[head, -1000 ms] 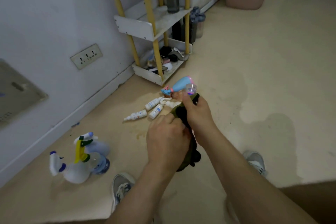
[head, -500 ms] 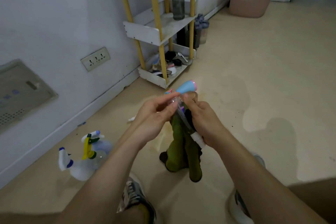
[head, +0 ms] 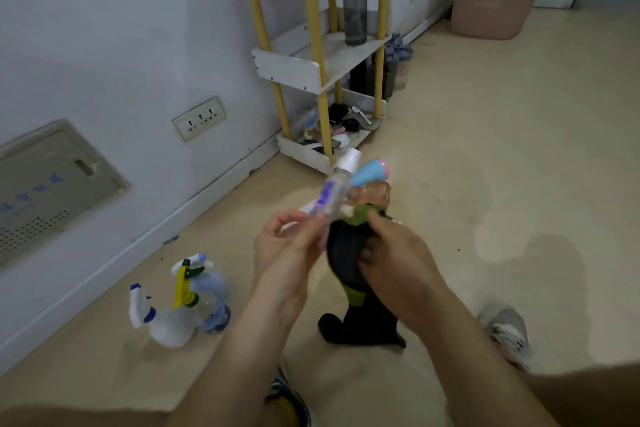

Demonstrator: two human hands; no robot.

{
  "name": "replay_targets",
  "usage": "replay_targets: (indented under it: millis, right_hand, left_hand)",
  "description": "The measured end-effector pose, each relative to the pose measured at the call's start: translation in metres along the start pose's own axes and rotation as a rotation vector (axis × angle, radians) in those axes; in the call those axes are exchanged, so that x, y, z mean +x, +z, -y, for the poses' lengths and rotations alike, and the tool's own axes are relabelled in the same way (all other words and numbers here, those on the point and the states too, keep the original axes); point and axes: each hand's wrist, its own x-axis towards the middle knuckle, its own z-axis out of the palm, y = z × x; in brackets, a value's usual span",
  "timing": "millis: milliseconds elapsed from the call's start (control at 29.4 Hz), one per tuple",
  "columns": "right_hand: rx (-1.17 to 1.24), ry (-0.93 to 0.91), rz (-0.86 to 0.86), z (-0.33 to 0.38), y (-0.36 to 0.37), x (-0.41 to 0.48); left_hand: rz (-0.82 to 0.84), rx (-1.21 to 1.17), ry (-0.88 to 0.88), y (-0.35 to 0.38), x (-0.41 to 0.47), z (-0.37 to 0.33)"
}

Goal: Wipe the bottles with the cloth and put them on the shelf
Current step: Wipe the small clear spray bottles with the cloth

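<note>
**Handling properties (judged).** The bottle (head: 334, 191) is a small, clear plastic vial with a white cap and a purple label. Expect it to be light and rigid, with smooth walls that turn slippery if the cloth (head: 346, 250) is damp. It is unlikely to break, but a light pinch can let it twist or drop. Take hold at the base or the cap so the labelled barrel stays exposed for wiping. The cloth is soft and limp, dark with a green patch. It hangs in a long fold below the hand, so it must be bunched to press evenly.

**Current grip.** The left hand (head: 284, 263) pinches the bottle's lower end between thumb and curled fingers (head: 304, 236). The barrel and cap project clear of them, tilted up and away toward the shelf (head: 287, 69). The right hand (head: 394, 260) is closed round the upper part of the cloth, fingers (head: 377, 218) curled over its top. The cloth lies just beside the bottle's base. Motion blur hides whether the two touch.

**Position.** The bottle is held in the air above the floor (head: 485, 184), in front of the shelf and not yet on it. Three spray bottles (head: 173, 308) stand on the floor to the left.
</note>
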Motion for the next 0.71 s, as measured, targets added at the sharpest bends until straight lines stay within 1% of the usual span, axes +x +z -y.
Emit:
replay_targets:
  millis: [136, 170, 238, 272, 340, 408, 442, 511, 545, 579, 613, 647, 715]
  right_hand:
    - [-0.29, -0.179, 0.106, -0.012, 0.01, -0.009]
    - [-0.323, -0.184, 0.127, -0.011, 0.01, -0.011]
    - [-0.311, -0.189, 0.143, -0.007, 0.011, -0.012]
    - [-0.294, -0.186, 0.14, -0.003, 0.011, -0.009]
    - [-0.288, -0.182, 0.096, 0.007, 0.013, -0.003]
    - [-0.386, -0.228, 0.007, 0.013, 0.014, 0.003]
    - [-0.424, -0.249, -0.024, 0.013, 0.015, 0.005]
    - [-0.426, -0.262, -0.041, 0.008, 0.011, 0.002]
    - [-0.415, -0.255, -0.029, 0.008, 0.006, 0.0]
    - [-0.386, -0.237, -0.005, 0.009, 0.0, -0.003]
    - [-0.323, -0.215, 0.043, 0.014, -0.007, -0.005]
    - [-0.23, -0.189, 0.103, 0.021, -0.014, -0.008]
    - [-0.047, -0.135, 0.213, 0.033, -0.024, -0.011]
  left_hand:
    - [0.123, 0.248, 0.099, 0.002, -0.006, 0.007]
    - [0.141, 0.288, 0.103, 0.002, -0.008, 0.005]
    - [0.16, 0.32, 0.107, 0.003, -0.014, 0.004]
    - [0.158, 0.347, 0.132, 0.005, -0.017, 0.005]
    - [0.154, 0.496, 0.236, 0.006, -0.022, 0.009]
    - [0.16, 0.658, 0.352, 0.007, -0.028, 0.011]
    - [0.161, 0.703, 0.4, 0.008, -0.031, 0.01]
    - [0.193, 0.787, 0.486, 0.006, -0.028, 0.006]
    - [0.236, 0.87, 0.515, 0.004, -0.025, 0.001]
    - [0.309, 0.94, 0.506, 0.001, -0.022, -0.007]
    - [0.39, 0.944, 0.456, -0.002, -0.018, -0.015]
    - [0.437, 0.868, 0.37, -0.004, -0.016, -0.022]
    - [0.453, 0.645, 0.195, -0.01, -0.011, -0.027]
